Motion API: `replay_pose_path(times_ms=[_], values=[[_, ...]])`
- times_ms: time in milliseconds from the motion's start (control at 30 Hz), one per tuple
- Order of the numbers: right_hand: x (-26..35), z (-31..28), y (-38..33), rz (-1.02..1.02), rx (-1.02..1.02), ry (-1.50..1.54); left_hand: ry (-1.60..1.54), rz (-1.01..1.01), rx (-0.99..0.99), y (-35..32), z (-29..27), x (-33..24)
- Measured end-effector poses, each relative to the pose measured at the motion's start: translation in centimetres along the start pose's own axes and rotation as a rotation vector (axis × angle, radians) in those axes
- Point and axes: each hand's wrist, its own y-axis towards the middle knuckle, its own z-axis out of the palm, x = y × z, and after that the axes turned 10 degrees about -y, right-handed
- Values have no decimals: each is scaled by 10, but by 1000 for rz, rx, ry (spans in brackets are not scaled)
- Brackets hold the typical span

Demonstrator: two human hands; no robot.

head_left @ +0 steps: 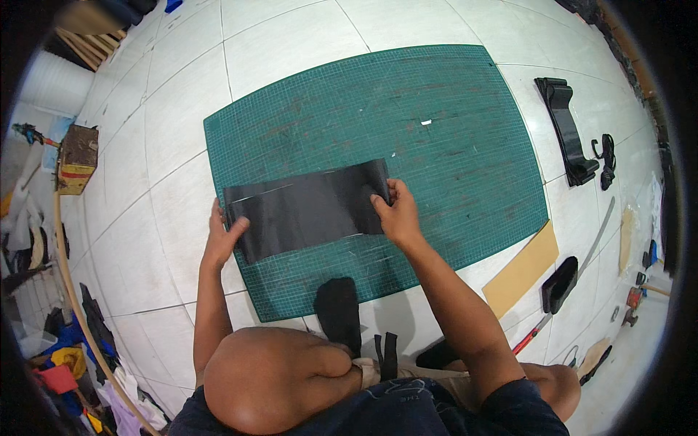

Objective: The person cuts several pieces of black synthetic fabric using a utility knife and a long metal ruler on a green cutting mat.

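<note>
A black rectangular sheet (pixel 305 211), smooth and flexible-looking, lies across the near left part of a green cutting mat (pixel 349 116). Its right end curls up a little. My left hand (pixel 225 234) grips the sheet's left end, thumb on top and fingers at the edge. At the opposite end, my right hand (pixel 398 211) pinches the right edge between thumb and fingers. Thin pale lines run along the long sides of the sheet. What the fingers do underneath is hidden.
Right of the mat lie folded black strips (pixel 567 134), a black cord (pixel 608 161), a tan board (pixel 522 269), a metal ruler (pixel 598 236) and a dark brush-like block (pixel 560 285). On the left stand a worn box (pixel 78 160) and a long wooden strip (pixel 69 291). White scraps (pixel 426 123) dot the mat.
</note>
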Motion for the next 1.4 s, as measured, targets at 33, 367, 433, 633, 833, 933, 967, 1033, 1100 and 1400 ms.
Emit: replay_pose_path(times_ms=[33, 367, 433, 633, 833, 933, 967, 1033, 1100, 1400], values=[[3, 3, 2, 13, -9, 62, 8, -1, -11, -3, -3, 3], [13, -5, -11, 8, -42, -260, 127, 10, -100, 10, 1, 11], [22, -10, -15, -9, -37, -430, 329, -7, -256, 19, 5, 15], [29, 2, -28, 8, 17, -795, 344, 38, -229, 25, 11, 19], [34, 5, -16, 169, -30, -707, 146, -123, -93, 21, 8, 12], [34, 1, -11, 231, 19, -659, 92, -198, -132, 25, 11, 14], [36, 1, -9, 243, 81, -641, 61, -189, -147, 27, 9, 18], [37, 6, -5, 256, 44, -628, 29, -175, -157, 32, 5, 24], [39, 9, -1, 261, 9, -616, -129, -245, -47, 40, -1, 27], [38, 10, 4, 357, 75, -377, -230, -244, -74, 31, 5, 21]])
